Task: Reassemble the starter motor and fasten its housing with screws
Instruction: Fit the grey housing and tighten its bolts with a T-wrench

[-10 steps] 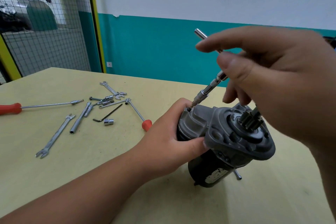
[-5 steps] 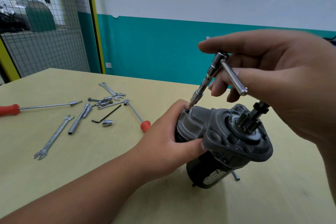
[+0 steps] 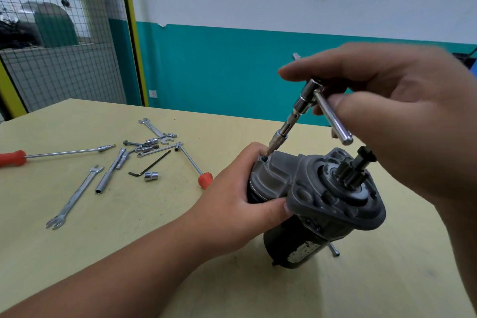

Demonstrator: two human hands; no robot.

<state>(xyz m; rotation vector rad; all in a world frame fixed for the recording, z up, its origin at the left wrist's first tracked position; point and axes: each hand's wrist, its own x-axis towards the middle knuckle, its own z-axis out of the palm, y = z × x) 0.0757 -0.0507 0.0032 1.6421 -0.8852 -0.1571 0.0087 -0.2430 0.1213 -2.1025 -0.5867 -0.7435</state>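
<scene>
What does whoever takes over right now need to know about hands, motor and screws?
Left hand grips the motor, tilted on the table.
Right hand holds the T-handle driver, tip in a hole at the housing's top edge.
Done: housing is on.
Left: finish this screw, then check the rest; how tight it is cannot be seen.
Spare tools lie on the table's left.

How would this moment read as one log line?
left hand grips starter motor; right hand holds T-handle driver; tip at housing screw hole

The label (image 3: 304,250) on the starter motor (image 3: 333,204) is illegible.
</scene>
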